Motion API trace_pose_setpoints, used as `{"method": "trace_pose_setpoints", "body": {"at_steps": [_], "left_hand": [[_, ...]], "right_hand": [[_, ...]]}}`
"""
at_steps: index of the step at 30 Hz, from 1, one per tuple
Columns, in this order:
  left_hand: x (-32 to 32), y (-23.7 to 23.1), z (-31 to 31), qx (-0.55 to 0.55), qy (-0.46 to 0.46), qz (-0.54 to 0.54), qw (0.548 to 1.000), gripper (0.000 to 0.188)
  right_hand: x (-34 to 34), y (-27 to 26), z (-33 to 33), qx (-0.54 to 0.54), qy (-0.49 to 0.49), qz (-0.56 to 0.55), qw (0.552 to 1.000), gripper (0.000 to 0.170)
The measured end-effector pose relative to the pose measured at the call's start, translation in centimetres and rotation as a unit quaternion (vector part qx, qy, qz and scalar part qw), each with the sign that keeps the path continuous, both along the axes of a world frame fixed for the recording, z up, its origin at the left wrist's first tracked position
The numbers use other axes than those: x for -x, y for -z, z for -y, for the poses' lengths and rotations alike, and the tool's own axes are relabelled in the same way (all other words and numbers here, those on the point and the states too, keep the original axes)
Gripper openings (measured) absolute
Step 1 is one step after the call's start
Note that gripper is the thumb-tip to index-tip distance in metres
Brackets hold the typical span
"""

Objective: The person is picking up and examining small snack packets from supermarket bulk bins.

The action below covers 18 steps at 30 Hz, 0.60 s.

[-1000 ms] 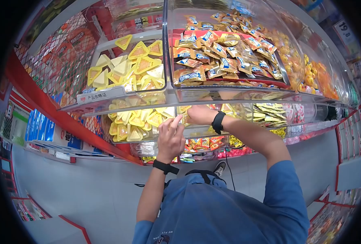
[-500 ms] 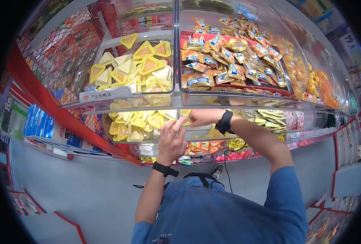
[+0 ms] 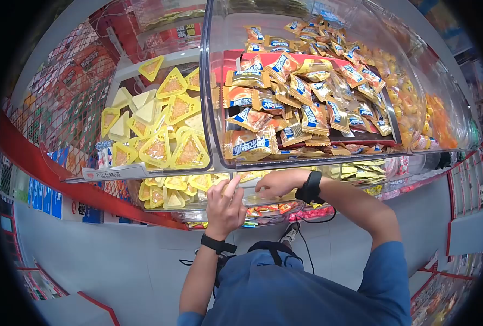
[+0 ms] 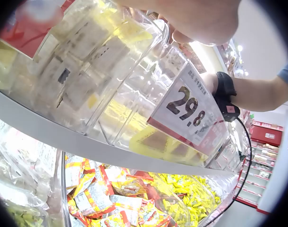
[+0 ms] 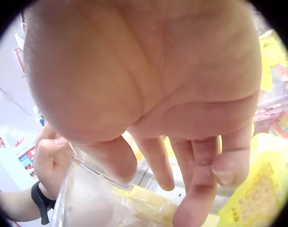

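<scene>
- Fingers of the right hand (image 3: 276,183) hang loosely bent and spread over the lower bin (image 5: 89,165); its grip is released, with nothing visible in it.
- Yellow triangular packs (image 3: 176,185) lie in the lower bin, on the person's left side of the hands. In the right wrist view, one large yellow pack (image 5: 260,194) sits just beside the fingertips, and paler packs (image 5: 148,201) lie beneath them.
- Left hand (image 3: 225,209) is at the front edge of the lower bin, well below the upper bins, fingers loosely bent; its grip holds nothing that can be seen. Whether it presses on the clear plastic is hard to tell.
- Price card (image 4: 186,109) reading 29.8 stands tilted on the front of the lower bin.
- More triangular packs (image 3: 179,111) are heaped in the upper left bin, behind a white label (image 3: 113,173). Next to them, past a clear divider, orange and brown wrapped candies (image 3: 312,117) fill the neighbouring upper bin.
- Red and yellow packets (image 4: 111,194) lie below the shelf edge (image 4: 87,142), beside small bright yellow candies (image 4: 191,196).
- Black bands circle both wrists.
</scene>
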<state>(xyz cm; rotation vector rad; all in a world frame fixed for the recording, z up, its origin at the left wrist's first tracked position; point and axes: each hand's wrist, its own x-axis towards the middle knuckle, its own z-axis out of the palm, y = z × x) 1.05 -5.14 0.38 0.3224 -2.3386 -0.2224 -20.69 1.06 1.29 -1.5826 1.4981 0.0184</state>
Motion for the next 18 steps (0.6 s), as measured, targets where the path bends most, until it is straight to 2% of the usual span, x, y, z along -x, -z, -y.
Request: {"method": "trace_pose_setpoints", "body": {"at_steps": [2, 5, 6, 9, 12, 15, 18], "left_hand": [[0.0, 0.0, 0.0, 0.0, 0.0, -0.002, 1.0, 0.029], [0.0, 0.1, 0.1, -0.002, 0.002, -0.002, 1.0, 0.029], [0.0, 0.2, 0.0, -0.003, 0.002, -0.002, 1.0, 0.029], [0.0, 0.2, 0.1, -0.002, 0.002, 0.002, 1.0, 0.029], [0.0, 0.2, 0.1, 0.0, 0.002, 0.001, 1.0, 0.029], [0.0, 0.2, 0.1, 0.005, 0.001, -0.001, 1.0, 0.03], [0.0, 0.3, 0.1, 0.007, 0.003, -0.002, 1.0, 0.03]], "right_hand": [[-0.5, 1.6, 0.4, -0.004, 0.006, -0.008, 1.0, 0.045], [-0.6, 3.1, 1.4, 0.012, -0.037, 0.017, 0.999, 0.045], [-0.6, 3.5, 1.4, 0.058, -0.05, 0.022, 0.997, 0.043], [-0.3, 3.2, 1.5, 0.064, -0.046, 0.074, 0.994, 0.04], [-0.7, 2.7, 1.8, -0.031, 0.033, 0.109, 0.993, 0.038], [-2.0, 0.2, 2.1, -0.013, -0.001, 0.02, 1.0, 0.04], [-2.3, 0.5, 1.9, 0.045, -0.016, 0.122, 0.991, 0.044]]}}
